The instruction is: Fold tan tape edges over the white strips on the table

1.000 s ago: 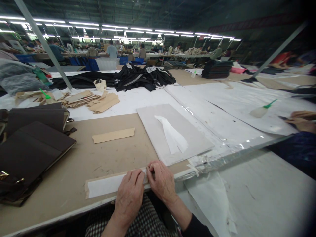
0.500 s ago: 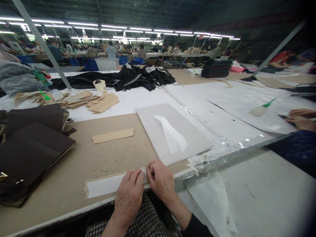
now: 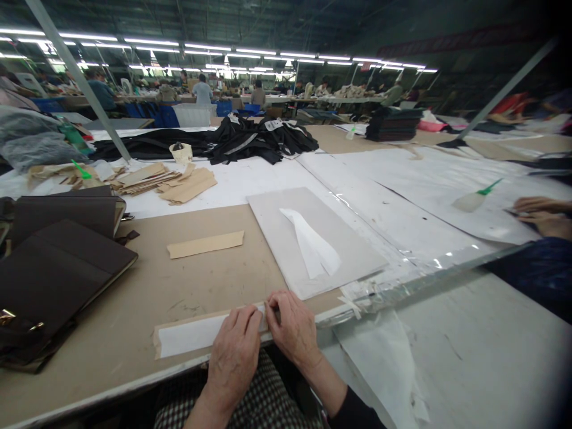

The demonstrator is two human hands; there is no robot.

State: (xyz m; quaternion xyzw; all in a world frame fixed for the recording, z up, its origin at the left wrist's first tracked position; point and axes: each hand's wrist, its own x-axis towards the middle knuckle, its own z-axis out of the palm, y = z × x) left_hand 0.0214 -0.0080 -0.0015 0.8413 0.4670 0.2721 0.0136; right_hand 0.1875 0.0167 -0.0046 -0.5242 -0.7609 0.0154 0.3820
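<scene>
A white strip (image 3: 190, 338) lies over a slightly larger tan backing (image 3: 157, 344) along the front edge of the table. My left hand (image 3: 235, 345) is closed, its bent fingers pressed together on the strip near its right end. Right beside it, my right hand (image 3: 292, 325) pinches the strip's right end between thumb and fingers; the fingertips hide most of that end. Farther back, a single tan strip (image 3: 205, 244) lies flat. White strips (image 3: 310, 244) spread in a fan rest on a grey board (image 3: 353, 256) beyond my right hand.
Dark brown folder-like cases (image 3: 67, 277) are piled at the left. Behind them are tan pieces (image 3: 187, 185) and a heap of black strips (image 3: 263, 140). A green-tipped glue bottle (image 3: 476, 196) lies at the right, near another person's hands (image 3: 545, 215). A slanted pole (image 3: 78, 77) rises at left.
Both hands keep almost the same place on the strip, with only a slight shift of the right fingers. The whole view has moved a trace. At the right, the other person's hands moved slightly left.
</scene>
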